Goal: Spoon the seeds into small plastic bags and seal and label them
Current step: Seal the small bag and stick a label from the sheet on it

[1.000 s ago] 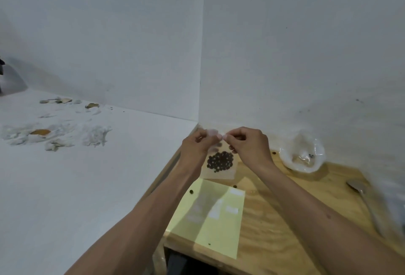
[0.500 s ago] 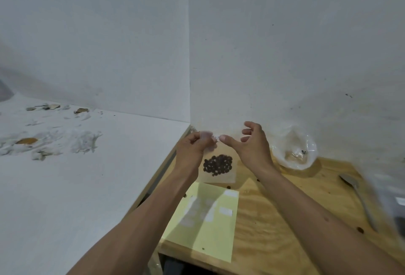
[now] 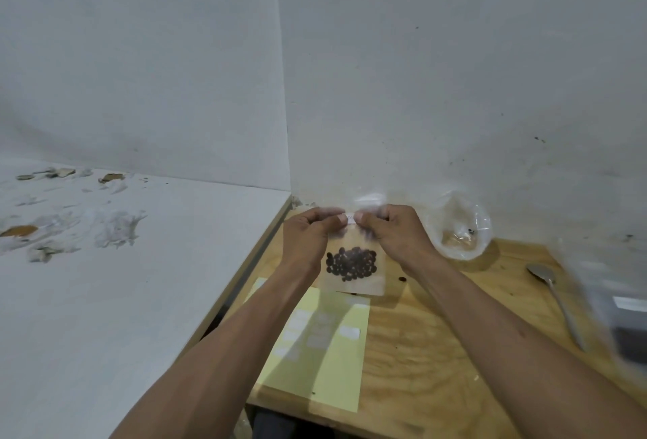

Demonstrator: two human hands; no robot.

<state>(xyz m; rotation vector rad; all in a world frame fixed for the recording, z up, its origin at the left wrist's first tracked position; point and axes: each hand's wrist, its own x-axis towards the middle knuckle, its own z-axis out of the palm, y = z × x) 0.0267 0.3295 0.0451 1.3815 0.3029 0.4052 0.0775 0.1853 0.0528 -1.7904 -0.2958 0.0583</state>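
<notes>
A small clear plastic bag [image 3: 353, 283] hangs above the wooden table [image 3: 437, 351], with a dark clump of seeds [image 3: 351, 263] in its lower half. My left hand [image 3: 311, 235] and my right hand [image 3: 395, 232] pinch the bag's top edge side by side, thumbs almost touching. A small white label [image 3: 350, 218] shows between the thumbs at the top. A yellow backing sheet [image 3: 322, 347] with a few white labels lies flat below the bag. A metal spoon [image 3: 556, 302] lies on the table at the right.
A crumpled clear bag [image 3: 460, 228], with a few seeds in it, sits against the wall behind my right hand. Blurred plastic and a dark container [image 3: 626, 319] fill the right edge. A loose seed [image 3: 402, 279] lies on the wood. A white counter [image 3: 105, 281] with debris lies left.
My right hand, which had opened and let go half a second ago, is back pinching the bag's top beside my left. The view has shifted slightly.
</notes>
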